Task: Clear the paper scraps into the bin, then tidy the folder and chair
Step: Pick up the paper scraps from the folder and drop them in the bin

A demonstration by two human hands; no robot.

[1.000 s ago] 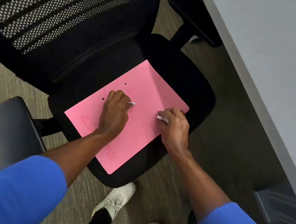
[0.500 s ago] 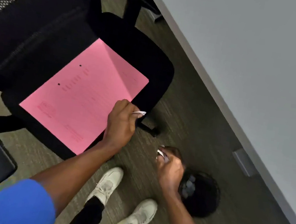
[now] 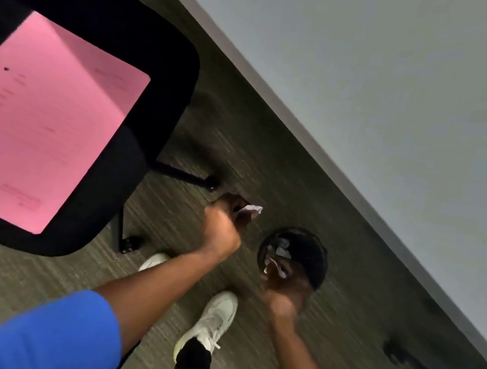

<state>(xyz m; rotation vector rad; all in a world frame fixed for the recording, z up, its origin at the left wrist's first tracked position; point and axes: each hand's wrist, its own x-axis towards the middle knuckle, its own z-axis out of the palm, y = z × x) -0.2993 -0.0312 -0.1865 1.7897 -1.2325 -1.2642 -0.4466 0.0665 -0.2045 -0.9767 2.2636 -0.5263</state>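
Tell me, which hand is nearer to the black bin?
The right hand: it holds a scrap at the rim of the black bin. The left hand holds its scrap beside the bin, farther away.

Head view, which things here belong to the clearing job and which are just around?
Job: left hand gripping a paper scrap; right hand with another scrap over the bin; pink folder; chair.
Around: white shoes; desk; carpet.

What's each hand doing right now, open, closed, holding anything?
Left hand: closed on a white paper scrap, short of the bin.
Right hand: closed on another paper scrap, over the bin's opening.
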